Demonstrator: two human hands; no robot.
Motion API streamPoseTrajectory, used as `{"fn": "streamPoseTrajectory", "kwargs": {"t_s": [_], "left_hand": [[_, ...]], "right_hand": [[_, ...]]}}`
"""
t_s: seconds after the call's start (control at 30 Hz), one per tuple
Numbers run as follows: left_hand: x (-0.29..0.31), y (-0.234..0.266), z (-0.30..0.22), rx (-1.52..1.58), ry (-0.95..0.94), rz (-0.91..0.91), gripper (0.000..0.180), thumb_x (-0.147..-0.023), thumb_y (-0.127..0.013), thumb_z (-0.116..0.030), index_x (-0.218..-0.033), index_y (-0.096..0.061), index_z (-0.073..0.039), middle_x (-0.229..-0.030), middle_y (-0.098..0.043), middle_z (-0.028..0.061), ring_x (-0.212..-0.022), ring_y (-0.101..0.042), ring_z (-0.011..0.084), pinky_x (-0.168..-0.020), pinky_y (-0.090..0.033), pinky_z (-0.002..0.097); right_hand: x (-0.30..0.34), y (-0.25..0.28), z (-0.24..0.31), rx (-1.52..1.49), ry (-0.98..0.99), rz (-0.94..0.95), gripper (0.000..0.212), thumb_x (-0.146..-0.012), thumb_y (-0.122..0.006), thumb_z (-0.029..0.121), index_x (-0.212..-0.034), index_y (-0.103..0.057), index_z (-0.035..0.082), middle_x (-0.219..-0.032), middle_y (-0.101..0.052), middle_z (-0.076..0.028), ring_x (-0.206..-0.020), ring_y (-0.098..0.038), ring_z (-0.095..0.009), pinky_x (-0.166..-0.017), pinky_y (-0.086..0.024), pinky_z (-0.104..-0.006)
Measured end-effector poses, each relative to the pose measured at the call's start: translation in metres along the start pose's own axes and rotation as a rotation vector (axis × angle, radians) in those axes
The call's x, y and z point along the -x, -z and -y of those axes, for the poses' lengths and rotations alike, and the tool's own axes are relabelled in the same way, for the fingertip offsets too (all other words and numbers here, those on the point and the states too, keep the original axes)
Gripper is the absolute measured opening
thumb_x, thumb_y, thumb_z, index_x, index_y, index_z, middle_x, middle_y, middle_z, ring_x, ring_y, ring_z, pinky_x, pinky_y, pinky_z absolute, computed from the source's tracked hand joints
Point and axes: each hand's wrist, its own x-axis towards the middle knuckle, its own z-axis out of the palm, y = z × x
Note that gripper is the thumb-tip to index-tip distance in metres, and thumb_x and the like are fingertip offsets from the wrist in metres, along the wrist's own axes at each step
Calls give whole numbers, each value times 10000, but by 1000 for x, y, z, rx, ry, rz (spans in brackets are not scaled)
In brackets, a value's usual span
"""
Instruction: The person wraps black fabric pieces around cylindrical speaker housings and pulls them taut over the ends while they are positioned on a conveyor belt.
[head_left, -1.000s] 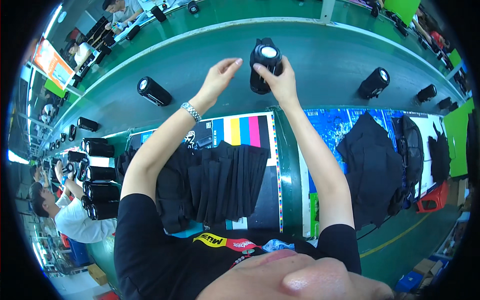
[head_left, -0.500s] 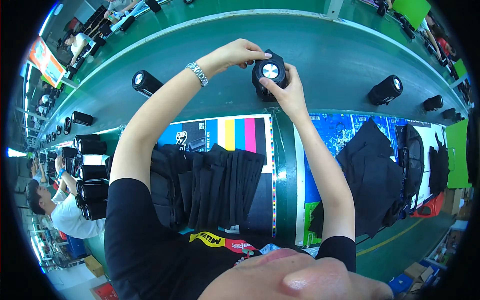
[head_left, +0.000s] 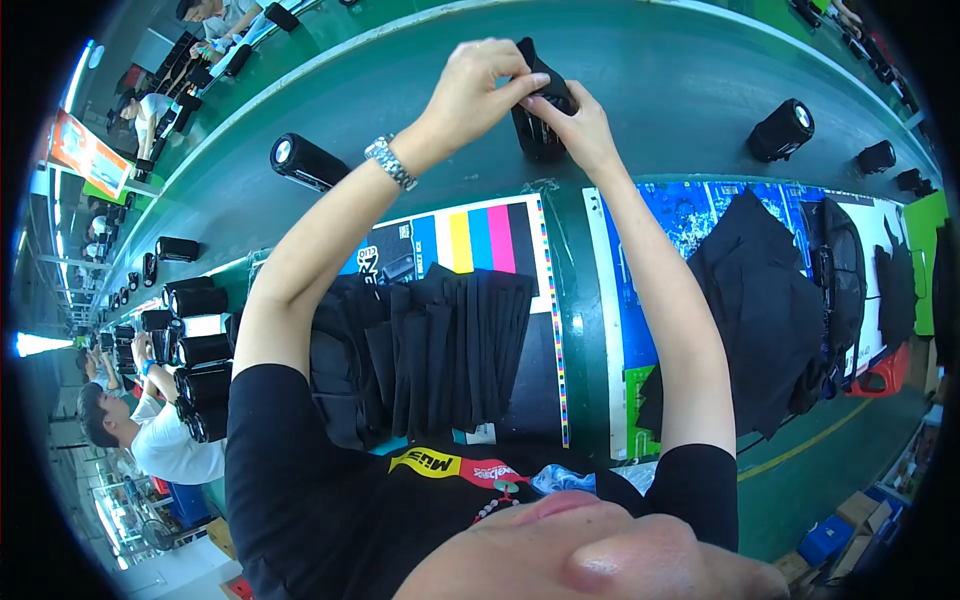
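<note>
Ahead of me on the green conveyor belt (head_left: pixel 420 110) stands a black cylindrical speaker (head_left: pixel 540 140). A piece of black cloth (head_left: pixel 545 68) sticks up at its top, between my hands. My left hand (head_left: pixel 488 85) has its fingers closed on that cloth, thumb and forefinger pinched at the edge. Close against it, my right hand (head_left: pixel 583 122) grips the speaker's upper right side, its thumb reaching toward the left thumb. The speaker's round end is hidden by my fingers and the cloth.
Other black speakers lie on the belt, one to the left (head_left: pixel 305 162) and one to the right (head_left: pixel 782 130). Nearer me are a row of folded black cloths (head_left: pixel 450 345) and a black cloth pile (head_left: pixel 765 300). Several speakers (head_left: pixel 205 385) stand left, beside a co-worker (head_left: pixel 160 430).
Both hands have moved farther away and come together at the speaker's top. The silver disc on its end, visible before, is covered now. The view has shifted slightly.
</note>
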Motion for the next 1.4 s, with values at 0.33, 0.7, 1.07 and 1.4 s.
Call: {"fn": "streamPoseTrajectory", "kwargs": {"t_s": [0.33, 0.7, 1.07, 1.4], "left_hand": [[3, -67, 21, 1349, 803, -515, 528, -989, -386, -464, -1074, -630, -3, -1000, -647, 74, -939, -574, 163, -902, -412, 303], [7, -106, -29, 1081, 628, -372, 738, -983, -210, -537, -891, -669, 33, -841, -669, 96, -800, -595, 188, -836, -437, 288], [-8, -91, -34, 1073, 742, -623, 724, -987, -217, -547, -877, -641, 30, -734, -673, 114, -710, -642, 167, -702, -502, 265], [15, -108, -47, 755, 427, -550, 385, -980, -430, -344, -979, -591, 6, -845, -647, 113, -772, -594, 179, -726, -465, 292]], "right_hand": [[-45, -9, -7, -648, -219, -307, 878, -877, -308, 736, -1124, -518, -80, -1051, -622, -176, -1019, -562, -233, -889, -437, -333], [1, 11, -39, -846, -91, -22, 448, -982, -371, 443, -1016, -598, 58, -950, -649, -57, -856, -630, -150, -774, -512, -281], [21, -25, 5, -772, -225, -504, 510, -974, -380, 491, -1099, -589, 42, -1000, -644, -62, -899, -630, -161, -803, -501, -303], [29, -5, -34, -759, -120, -208, 599, -988, -302, 524, -1108, -602, 20, -1060, -620, -73, -971, -580, -144, -896, -451, -290]]}}
